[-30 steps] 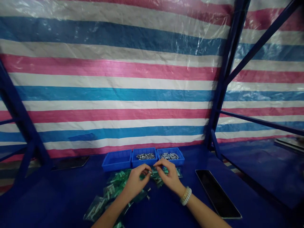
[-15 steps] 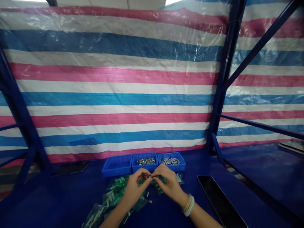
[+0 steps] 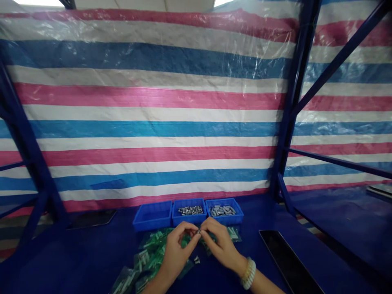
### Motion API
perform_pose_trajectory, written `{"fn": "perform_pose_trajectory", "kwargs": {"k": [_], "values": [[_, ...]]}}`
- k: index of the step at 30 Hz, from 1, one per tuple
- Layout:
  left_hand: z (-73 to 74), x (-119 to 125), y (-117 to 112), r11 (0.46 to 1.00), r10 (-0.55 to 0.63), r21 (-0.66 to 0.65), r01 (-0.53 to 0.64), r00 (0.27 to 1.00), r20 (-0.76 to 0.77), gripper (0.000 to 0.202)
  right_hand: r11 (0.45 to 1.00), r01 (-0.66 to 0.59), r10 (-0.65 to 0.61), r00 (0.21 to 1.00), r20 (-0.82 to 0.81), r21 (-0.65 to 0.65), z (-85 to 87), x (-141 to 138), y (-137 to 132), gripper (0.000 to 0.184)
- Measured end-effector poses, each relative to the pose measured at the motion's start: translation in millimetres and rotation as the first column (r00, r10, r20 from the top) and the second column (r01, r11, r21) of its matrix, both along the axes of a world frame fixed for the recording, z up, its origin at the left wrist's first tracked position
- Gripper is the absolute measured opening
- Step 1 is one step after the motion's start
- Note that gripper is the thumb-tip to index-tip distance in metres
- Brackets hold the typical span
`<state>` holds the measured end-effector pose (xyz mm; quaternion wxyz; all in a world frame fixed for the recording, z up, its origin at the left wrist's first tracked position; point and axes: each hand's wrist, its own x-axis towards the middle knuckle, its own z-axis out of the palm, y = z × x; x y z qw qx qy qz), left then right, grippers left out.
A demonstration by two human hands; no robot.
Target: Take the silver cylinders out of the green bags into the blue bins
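Three blue bins stand along the back of the table, two holding metal parts. Plastic bags lie before them, partly hidden by the hands. A black slab lies rightward; loose screws lie between the wrists. The left hand and right hand meet, fingertips pinching a small metal piece between them.

Blue tabletop | three blue bins (side by side) | plastic packets | small metal pieces | two dark slabs
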<state>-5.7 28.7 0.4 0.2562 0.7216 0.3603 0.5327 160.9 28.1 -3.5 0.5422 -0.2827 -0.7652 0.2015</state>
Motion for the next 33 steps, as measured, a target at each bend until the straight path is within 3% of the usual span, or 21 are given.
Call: {"fn": "perform_pose_trajectory", "kwargs": {"k": [3, 6, 10, 14, 17, 20, 23, 26, 29, 33], "values": [[2.7, -1, -6, 0.988, 0.062, 0.146, -0.052, 0.996, -0.066, 0.004, 0.995, -0.088, 0.088, 0.996, -0.008, -0.047, -2.9, -2, 1, 0.024], [6.2, -2, -3, 0.955, 0.122, 0.284, -0.087, 0.987, -0.109, 0.007, 0.994, -0.098, 0.097, 0.995, -0.022, -0.049, -3.8, -1, 3, 0.022], [15.3, -1, 33, 0.927, 0.204, 0.345, -0.146, 0.969, -0.137, 0.011, 0.998, 0.022, -0.025, 0.998, -0.057, -0.053, -4.4, 3, 8, 0.021], [26.9, -1, 66, 0.946, 0.229, 0.279, -0.165, 0.949, -0.218, 0.023, 0.992, 0.115, -0.119, 0.989, -0.082, -0.062, -5.6, 7, 13, 0.024], [30.9, -5, 57, 0.991, 0.063, 0.133, -0.008, 0.907, -0.416, 0.024, 0.988, 0.141, -0.147, 0.985, -0.091, -0.067, -6.7, 6, 13, 0.024], [28.2, -13, 27, 0.981, -0.178, -0.056, 0.188, 0.736, -0.654, 0.018, 0.987, 0.148, -0.153, 0.984, -0.090, -0.058, -8.4, 5, 12, 0.023], [21.1, -17, 6, 0.966, -0.235, -0.117, 0.232, 0.592, -0.771, 0.023, 0.988, 0.149, -0.152, 0.985, -0.076, -0.048, -10.6, 4, 11, 0.020], [14.3, -16, 4, 0.952, -0.281, -0.168, 0.256, 0.511, -0.812, 0.013, 0.985, 0.164, -0.168, 0.983, -0.075, -0.056, -12.2, 3, 12, 0.017], [9.7, -13, 8, 0.944, -0.311, -0.207, 0.255, 0.489, -0.815, 0.013, 0.984, 0.170, -0.174, 0.982, -0.074, -0.058, -12.3, 3, 12, 0.017], [3.0, -11, 9, 0.952, -0.288, -0.179, 0.248, 0.528, -0.799, 0.018, 0.984, 0.169, -0.173, 0.982, -0.076, -0.054, -11.9, 2, 12, 0.017]]}}
